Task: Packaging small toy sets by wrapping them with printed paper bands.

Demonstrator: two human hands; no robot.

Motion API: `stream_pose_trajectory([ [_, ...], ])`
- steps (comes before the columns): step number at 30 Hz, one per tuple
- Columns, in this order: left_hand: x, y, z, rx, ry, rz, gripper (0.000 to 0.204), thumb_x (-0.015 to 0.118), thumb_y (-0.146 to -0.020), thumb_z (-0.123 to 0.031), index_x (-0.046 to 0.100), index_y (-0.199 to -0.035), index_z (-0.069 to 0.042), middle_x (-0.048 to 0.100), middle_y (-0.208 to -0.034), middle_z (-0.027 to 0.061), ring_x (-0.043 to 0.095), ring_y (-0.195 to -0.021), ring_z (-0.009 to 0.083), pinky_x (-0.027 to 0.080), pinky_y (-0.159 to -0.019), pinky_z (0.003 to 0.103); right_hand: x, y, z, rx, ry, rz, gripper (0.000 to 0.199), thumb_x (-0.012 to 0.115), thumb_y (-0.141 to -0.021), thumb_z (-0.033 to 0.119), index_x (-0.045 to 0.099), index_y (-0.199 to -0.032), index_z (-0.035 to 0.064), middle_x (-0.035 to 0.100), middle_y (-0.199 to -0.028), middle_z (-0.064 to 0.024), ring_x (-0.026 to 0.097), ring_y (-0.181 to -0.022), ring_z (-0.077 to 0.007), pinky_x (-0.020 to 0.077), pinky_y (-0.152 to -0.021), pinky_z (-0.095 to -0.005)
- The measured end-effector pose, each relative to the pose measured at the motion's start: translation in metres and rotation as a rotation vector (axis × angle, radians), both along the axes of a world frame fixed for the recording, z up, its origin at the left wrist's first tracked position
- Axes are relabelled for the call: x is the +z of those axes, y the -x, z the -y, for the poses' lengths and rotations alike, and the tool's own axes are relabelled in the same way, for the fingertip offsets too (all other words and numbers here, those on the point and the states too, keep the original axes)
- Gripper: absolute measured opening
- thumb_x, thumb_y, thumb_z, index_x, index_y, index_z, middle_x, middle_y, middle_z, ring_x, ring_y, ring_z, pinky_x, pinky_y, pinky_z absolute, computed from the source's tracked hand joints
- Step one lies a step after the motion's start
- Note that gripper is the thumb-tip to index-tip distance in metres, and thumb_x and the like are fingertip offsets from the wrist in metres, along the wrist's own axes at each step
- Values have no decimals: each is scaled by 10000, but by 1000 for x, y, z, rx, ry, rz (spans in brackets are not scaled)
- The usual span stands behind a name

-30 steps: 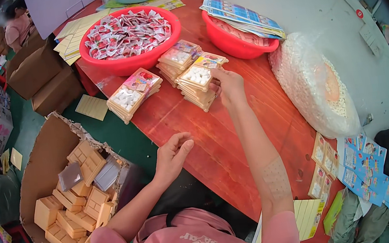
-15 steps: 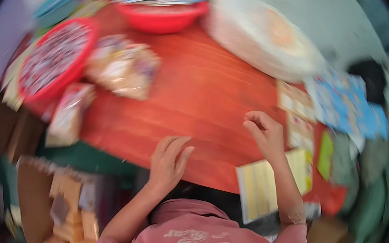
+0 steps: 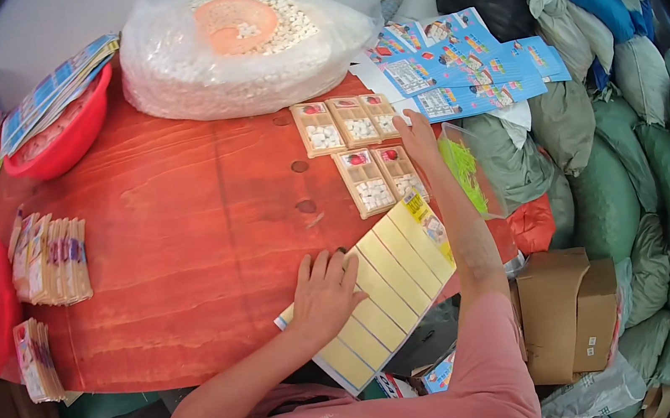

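Note:
My left hand (image 3: 325, 296) lies with its fingers stretched out on a pale yellow sheet (image 3: 393, 263) marked into strips, which sits at the table's near edge. My right hand (image 3: 419, 140) reaches forward to the right end of a group of small wooden trays (image 3: 360, 119). Its thumb and forefinger are apart by the end tray; whether they touch it I cannot tell. Several trays hold white pieces and a red item in their compartments. A clear box of thin green sticks (image 3: 463, 167) stands to the right of my right forearm.
A large clear bag (image 3: 173, 70) of white pieces, with an orange bowl (image 3: 230, 21) inside, rests at the back. Blue printed cards (image 3: 468, 60) lie at the back right. Packed bundles (image 3: 58, 258) and red basins (image 3: 2, 303) line the left. Sacks (image 3: 619, 180) crowd the right.
The view has swung toward the right. My left hand, earlier above the table, now rests on the yellow sheet; my right hand has reached forward to the trays.

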State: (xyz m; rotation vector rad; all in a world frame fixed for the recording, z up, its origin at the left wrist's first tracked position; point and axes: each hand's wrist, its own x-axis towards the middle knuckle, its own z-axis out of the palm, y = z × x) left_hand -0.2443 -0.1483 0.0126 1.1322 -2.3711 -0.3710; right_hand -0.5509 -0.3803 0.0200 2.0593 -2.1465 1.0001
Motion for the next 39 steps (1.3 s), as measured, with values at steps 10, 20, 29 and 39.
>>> stream_pose_trajectory([
  [10,2,-4,12,-153,-32,4,512,631,-786,-376,530,-1190,-79,487,-1231,130,392,-1216,304,251,-1043,514,-15,13,75,101,-308,-120,728,473,-811,630,400,-1363,160,416,-1338,-222,398,-1238,-390,334,-1009,-459],
  [20,-2,-5,10,-158,-44,-20,505,626,-788,-374,537,-1171,-57,481,-1221,137,394,-1212,312,246,-1048,515,7,-84,21,339,-381,-168,674,549,-824,539,407,-1363,161,374,-1378,-209,353,-1275,-377,292,-1049,-423],
  [29,-7,-5,9,-120,16,-59,487,640,-774,-364,548,-1150,-69,487,-1212,130,399,-1207,304,240,-1052,504,3,-204,-17,369,-457,-188,730,493,-855,547,311,-1398,96,279,-1399,-307,205,-1334,-442,248,-1076,-447],
  [39,-11,-17,11,-103,2,-65,487,636,-778,-359,546,-1145,-51,487,-1207,141,390,-1215,311,236,-1059,494,61,-161,-58,354,-344,-64,582,496,-887,369,387,-1322,-2,398,-1353,-235,338,-1290,-360,305,-1046,-419],
])
